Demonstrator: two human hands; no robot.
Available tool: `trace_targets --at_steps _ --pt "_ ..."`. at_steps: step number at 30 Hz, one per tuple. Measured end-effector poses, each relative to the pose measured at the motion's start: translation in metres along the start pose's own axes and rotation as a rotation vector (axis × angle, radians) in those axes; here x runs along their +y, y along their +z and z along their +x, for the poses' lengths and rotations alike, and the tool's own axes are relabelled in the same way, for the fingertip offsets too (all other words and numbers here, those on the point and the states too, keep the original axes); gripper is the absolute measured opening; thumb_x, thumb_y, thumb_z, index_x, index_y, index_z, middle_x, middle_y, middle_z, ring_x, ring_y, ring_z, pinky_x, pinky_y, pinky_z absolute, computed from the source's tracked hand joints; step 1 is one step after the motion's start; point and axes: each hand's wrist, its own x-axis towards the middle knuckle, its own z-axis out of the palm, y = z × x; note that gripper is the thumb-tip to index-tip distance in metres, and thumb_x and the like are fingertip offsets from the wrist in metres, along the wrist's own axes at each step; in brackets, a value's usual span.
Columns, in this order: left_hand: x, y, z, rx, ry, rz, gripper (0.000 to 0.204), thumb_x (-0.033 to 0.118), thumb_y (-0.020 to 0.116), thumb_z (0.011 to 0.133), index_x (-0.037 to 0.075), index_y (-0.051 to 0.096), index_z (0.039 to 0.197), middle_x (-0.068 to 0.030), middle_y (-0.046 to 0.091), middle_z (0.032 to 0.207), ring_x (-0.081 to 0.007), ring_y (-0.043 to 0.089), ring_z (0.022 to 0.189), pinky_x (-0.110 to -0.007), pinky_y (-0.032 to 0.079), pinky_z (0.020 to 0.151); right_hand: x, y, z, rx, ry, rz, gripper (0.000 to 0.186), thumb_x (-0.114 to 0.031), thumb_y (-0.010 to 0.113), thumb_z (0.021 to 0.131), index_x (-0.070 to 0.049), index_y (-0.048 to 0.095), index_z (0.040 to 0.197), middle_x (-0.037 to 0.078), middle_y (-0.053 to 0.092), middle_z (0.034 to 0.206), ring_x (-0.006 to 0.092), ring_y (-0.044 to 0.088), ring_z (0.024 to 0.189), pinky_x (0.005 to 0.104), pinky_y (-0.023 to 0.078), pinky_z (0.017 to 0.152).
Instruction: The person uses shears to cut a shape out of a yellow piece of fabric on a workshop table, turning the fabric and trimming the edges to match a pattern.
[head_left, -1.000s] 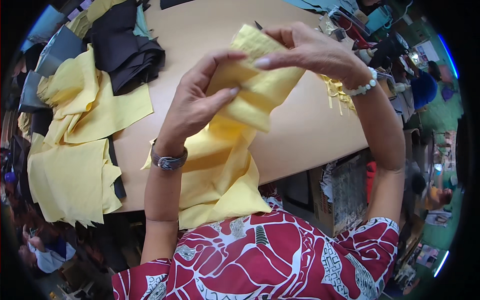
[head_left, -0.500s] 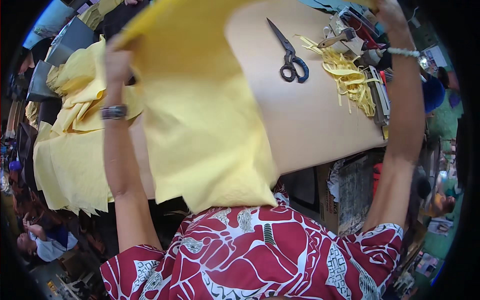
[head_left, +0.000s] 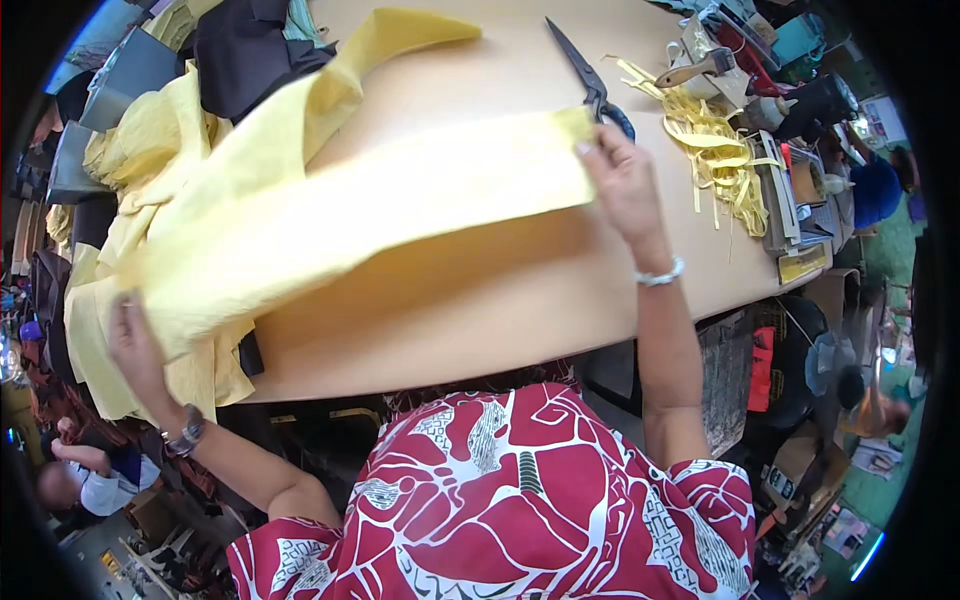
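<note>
A long piece of yellow sheet material (head_left: 400, 190), like thin leather or cloth, stretches between my hands above the table. My right hand (head_left: 625, 185) pinches its right end, close to the handles of the dark scissors (head_left: 585, 75). At its lower left corner my left hand (head_left: 135, 345) grips the edge, its fingers partly behind the sheet. The far left part of the sheet curls up and trails across the table in a pointed strip (head_left: 410, 35). Beneath and beside my left hand lies a pile of more yellow sheets (head_left: 150, 150).
The tan tabletop (head_left: 470, 300) curves along its near edge. Yellow offcut strips (head_left: 715, 150) heap at the right, with a wooden-handled brush (head_left: 695, 68) and a tray of tools (head_left: 790, 190) beside them. Dark folded material (head_left: 240, 60) lies at the back left. Another person (head_left: 90, 470) is at lower left.
Both hands have come down nearer to me, the left one outward and the right one inward. The sheet has swung from hanging upright before me to spreading sideways over the table.
</note>
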Motion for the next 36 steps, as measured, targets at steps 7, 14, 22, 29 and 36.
trace_targets --at_steps 7,14,22,29,36 --pt "0.129 0.125 -0.065 0.057 0.509 0.399 0.043 0.013 0.067 0.074 0.006 0.055 0.114 -0.0152 0.053 0.119 -0.0331 0.046 0.115 -0.042 0.036 0.098 0.009 0.021 -0.004 0.179 -0.143 -0.761 0.027 -0.018 0.063 0.078 -0.005 0.056 0.101 0.014 0.059 0.095 0.0317 0.059 0.079 0.0401 0.047 0.069" --pt "0.249 0.241 -0.134 -0.519 0.928 -0.199 0.031 0.014 0.063 0.074 0.003 0.057 0.103 -0.0127 0.056 0.109 -0.0280 0.053 0.104 -0.036 0.046 0.086 0.026 -0.009 0.037 0.098 -0.030 -1.102 0.029 -0.021 0.062 0.075 -0.001 0.057 0.095 0.018 0.061 0.091 0.0343 0.060 0.081 0.0420 0.047 0.074" --pt "0.265 0.256 -0.143 -0.596 1.033 -0.028 0.018 0.005 0.055 0.071 0.000 0.056 0.088 -0.0087 0.057 0.090 -0.0237 0.057 0.089 -0.031 0.052 0.068 0.002 -0.074 -0.015 -0.302 0.507 -0.223 0.018 -0.021 0.066 0.075 -0.005 0.058 0.079 0.001 0.056 0.063 0.0085 0.056 0.059 0.0228 0.040 0.051" --pt "0.265 0.255 -0.137 -0.675 1.121 0.084 0.016 0.004 0.054 0.071 -0.001 0.057 0.086 -0.0108 0.057 0.084 -0.0232 0.060 0.081 -0.032 0.053 0.062 -0.046 -0.070 -0.160 -0.301 0.925 0.169 0.018 -0.006 0.068 0.076 -0.004 0.053 0.086 0.003 0.058 0.069 0.0098 0.059 0.064 0.0228 0.048 0.059" --pt "0.271 0.255 -0.152 -0.517 1.069 0.062 0.027 0.006 0.054 0.072 -0.001 0.059 0.097 -0.0113 0.058 0.093 -0.0221 0.059 0.089 -0.030 0.051 0.067 -0.062 -0.067 -0.226 -0.238 1.006 0.284 0.023 -0.012 0.072 0.074 -0.005 0.051 0.072 0.000 0.056 0.062 0.0047 0.052 0.054 0.0178 0.040 0.047"
